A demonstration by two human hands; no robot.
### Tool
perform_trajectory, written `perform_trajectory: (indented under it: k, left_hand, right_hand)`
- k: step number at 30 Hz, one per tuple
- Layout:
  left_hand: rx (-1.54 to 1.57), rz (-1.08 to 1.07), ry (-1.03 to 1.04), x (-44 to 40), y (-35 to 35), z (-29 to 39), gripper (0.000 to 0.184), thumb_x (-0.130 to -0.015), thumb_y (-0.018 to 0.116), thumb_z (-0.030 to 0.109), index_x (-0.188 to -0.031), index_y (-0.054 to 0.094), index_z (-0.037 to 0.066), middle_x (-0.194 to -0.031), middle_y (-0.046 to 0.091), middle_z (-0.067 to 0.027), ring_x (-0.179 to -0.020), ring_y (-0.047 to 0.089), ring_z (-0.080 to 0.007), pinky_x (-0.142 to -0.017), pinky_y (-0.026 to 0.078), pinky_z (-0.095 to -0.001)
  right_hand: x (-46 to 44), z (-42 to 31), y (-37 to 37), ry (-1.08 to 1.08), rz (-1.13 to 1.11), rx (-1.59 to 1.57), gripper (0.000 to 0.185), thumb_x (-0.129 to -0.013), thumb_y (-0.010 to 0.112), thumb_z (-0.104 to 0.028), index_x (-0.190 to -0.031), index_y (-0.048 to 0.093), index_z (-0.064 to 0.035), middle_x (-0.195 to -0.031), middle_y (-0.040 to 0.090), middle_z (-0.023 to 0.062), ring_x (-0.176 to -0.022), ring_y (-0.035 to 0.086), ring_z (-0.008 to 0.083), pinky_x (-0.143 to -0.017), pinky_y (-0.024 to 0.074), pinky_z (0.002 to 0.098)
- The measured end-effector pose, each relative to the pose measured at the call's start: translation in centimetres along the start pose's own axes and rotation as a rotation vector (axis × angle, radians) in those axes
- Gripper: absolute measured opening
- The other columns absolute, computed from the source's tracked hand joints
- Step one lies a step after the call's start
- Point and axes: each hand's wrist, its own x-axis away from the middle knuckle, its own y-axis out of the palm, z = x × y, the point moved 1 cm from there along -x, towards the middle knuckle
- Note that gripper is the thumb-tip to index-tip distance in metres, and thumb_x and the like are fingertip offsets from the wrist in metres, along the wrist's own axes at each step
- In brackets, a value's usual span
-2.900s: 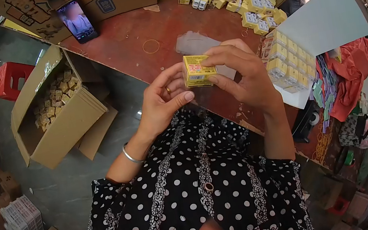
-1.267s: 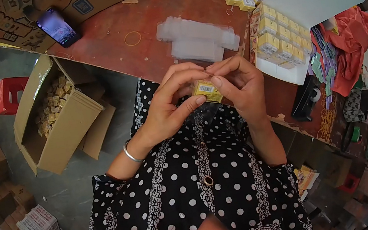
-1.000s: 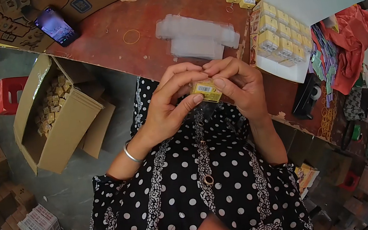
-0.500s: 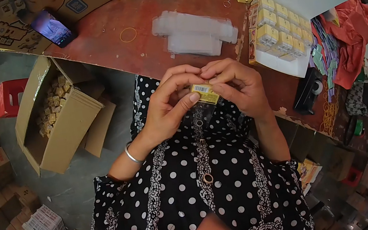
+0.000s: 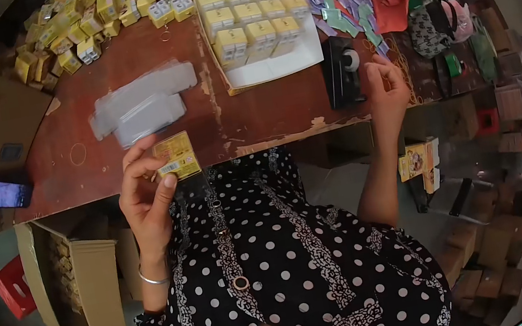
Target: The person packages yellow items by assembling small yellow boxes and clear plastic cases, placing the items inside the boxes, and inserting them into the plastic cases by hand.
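My left hand grips a small yellow printed box between thumb and fingers, just over the table's front edge. Its barcode side faces me, and a clear plastic edge shows beside it. My right hand is up at the right, with fingers curled inward; anything small between the fingertips cannot be made out. Close to its left stands a black tape dispenser with a pale roll. Small green and purple packets lie just beyond that hand, and yellow rubber bands are beside it.
An open display carton holds rows of yellow boxes. Flat clear plastic sleeves lie on the red-brown table. More yellow boxes are heaped behind. A phone leans at left, above an open cardboard box on the floor.
My hands have parted: the left keeps the yellow box, while the right has let go and moved right towards the tape dispenser. The view has turned to the right.
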Motion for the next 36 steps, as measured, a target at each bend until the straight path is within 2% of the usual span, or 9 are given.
perform_trajectory:
  k: [3,5,9,11,17,23,30,34,36]
  left_hand:
    - [0.038,-0.02,-0.019,-0.3,1.0,-0.6,0.02,-0.094,0.067,0.003,-0.114,0.062,0.004,-0.146,0.045,-0.0151,-0.126,0.051,-0.0203,-0.106,0.043,-0.0361]
    - [0.049,-0.032,-0.035,-0.3,1.5,-0.6,0.02,-0.094,0.067,0.004,-0.113,0.062,0.004,-0.146,0.045,-0.0151,-0.127,0.051,-0.0204,-0.106,0.043,-0.0359]
    - [0.058,-0.054,-0.041,-0.3,2.2,-0.3,0.02,-0.094,0.068,0.004,-0.113,0.062,0.004,-0.146,0.046,-0.0151,-0.127,0.05,-0.02,-0.105,0.044,-0.0352]
    - [0.043,-0.053,-0.03,-0.4,2.1,-0.4,0.02,-0.094,0.068,0.004,-0.113,0.062,0.004,-0.146,0.046,-0.0151,-0.127,0.05,-0.0197,-0.105,0.043,-0.0351]
    - [0.035,-0.066,-0.045,-0.5,2.5,-0.5,0.019,-0.095,0.067,0.005,-0.113,0.061,0.004,-0.146,0.046,-0.0149,-0.127,0.05,-0.0194,-0.106,0.042,-0.0352]
    - [0.092,-0.092,-0.067,-1.0,3.3,-0.7,0.02,-0.095,0.066,0.004,-0.114,0.06,0.003,-0.146,0.045,-0.0148,-0.126,0.051,-0.0195,-0.106,0.042,-0.0353]
    - [0.05,-0.079,0.042,-1.4,3.5,-0.4,0.021,-0.094,0.065,0.0,-0.114,0.061,0.003,-0.147,0.045,-0.0146,-0.126,0.052,-0.0203,-0.107,0.043,-0.0361]
    - [0.137,-0.067,0.083,-1.5,3.7,0.6,0.027,-0.092,0.063,-0.007,-0.118,0.061,0.001,-0.145,0.041,-0.0137,-0.127,0.054,-0.0225,-0.108,0.046,-0.0378]
    - [0.19,-0.043,0.087,-1.3,3.5,0.8,0.025,-0.092,0.064,-0.005,-0.117,0.062,0.001,-0.144,0.04,-0.0139,-0.126,0.054,-0.0234,-0.107,0.046,-0.0369]
  right_hand:
    - [0.6,4.9,-2.3,0.116,-0.121,0.297,0.02,-0.094,0.07,-0.017,-0.096,0.071,0.0025,-0.125,0.066,0.0156,-0.107,0.062,0.0195,-0.095,0.0461,0.0309]
    - [1.6,6.0,-2.6,0.384,-0.234,0.183,0.024,-0.094,0.07,-0.02,-0.097,0.071,0.0038,-0.127,0.065,0.0169,-0.104,0.063,0.0151,-0.085,0.0495,0.0278]
    - [1.9,4.5,-2.1,0.516,-0.208,0.019,0.022,-0.094,0.07,-0.018,-0.097,0.071,0.0038,-0.133,0.062,0.0178,-0.103,0.064,0.014,-0.075,0.0533,0.0262]
    - [2.2,5.6,-1.8,0.569,-0.186,-0.238,0.018,-0.096,0.068,-0.015,-0.098,0.07,0.0028,-0.139,0.056,0.0184,-0.1,0.064,0.0126,-0.068,0.0566,0.0254]
    - [3.9,5.2,-2.0,0.531,-0.076,-0.562,0.015,-0.098,0.063,-0.01,-0.093,0.066,0.0037,-0.148,0.047,0.0191,-0.105,0.063,0.0163,-0.082,0.0622,0.0327]
    - [6.7,7.6,-1.4,0.404,-0.062,-0.584,0.016,-0.1,0.061,-0.008,-0.092,0.063,0.0061,-0.148,0.045,0.023,-0.115,0.061,0.0201,-0.091,0.0603,0.0326]
    - [6.8,7.2,-0.8,0.353,-0.029,-0.534,0.012,-0.099,0.06,-0.004,-0.093,0.061,0.0067,-0.146,0.047,0.0244,-0.115,0.062,0.0212,-0.089,0.0614,0.034]
    - [6.4,8.5,-1.8,0.283,-0.024,-0.285,0.013,-0.1,0.061,-0.006,-0.092,0.057,0.0046,-0.143,0.05,0.0233,-0.112,0.063,0.0222,-0.086,0.0621,0.0345]
    - [6.2,11.4,-3.1,0.363,0.0,-0.249,0.015,-0.1,0.061,-0.009,-0.094,0.056,0.004,-0.14,0.053,0.023,-0.108,0.065,0.0232,-0.085,0.0618,0.0349]
